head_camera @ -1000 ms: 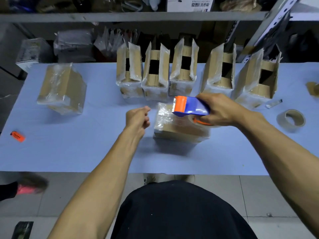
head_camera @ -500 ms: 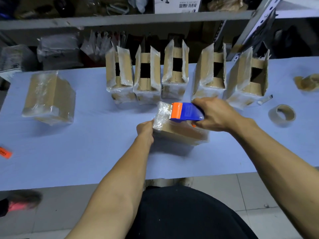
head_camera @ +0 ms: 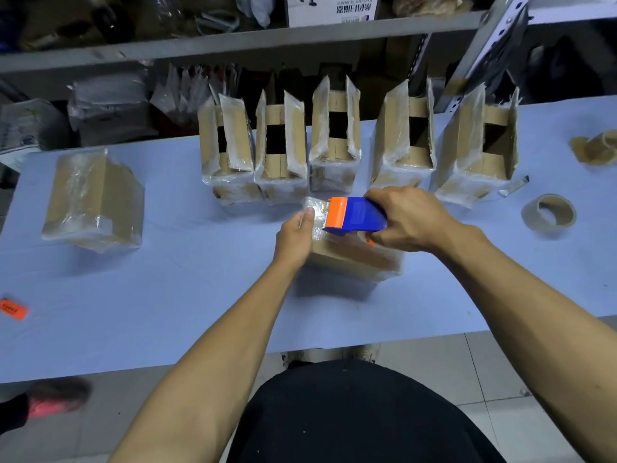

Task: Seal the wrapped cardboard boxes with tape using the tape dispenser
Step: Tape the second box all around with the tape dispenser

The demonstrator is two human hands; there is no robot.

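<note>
A plastic-wrapped cardboard box (head_camera: 354,259) lies on the blue table (head_camera: 167,295) in front of me. My right hand (head_camera: 409,218) grips a blue and orange tape dispenser (head_camera: 354,217) on top of the box, its orange end pointing left. My left hand (head_camera: 295,237) holds the box's left end, thumb up against the wrapped edge beside the dispenser's orange head. Behind stand several wrapped boxes (head_camera: 335,142) in a row with flaps up.
Another wrapped box (head_camera: 95,198) lies at the left. A tape roll (head_camera: 549,213) and a small cutter (head_camera: 514,187) sit at the right, crumpled tape (head_camera: 594,148) beyond. An orange tag (head_camera: 12,309) lies near the left edge. Shelving (head_camera: 233,41) runs behind the table.
My left hand moved right from open table to the box's left end and took hold of it. The dispenser stayed on top of the box in my right hand.
</note>
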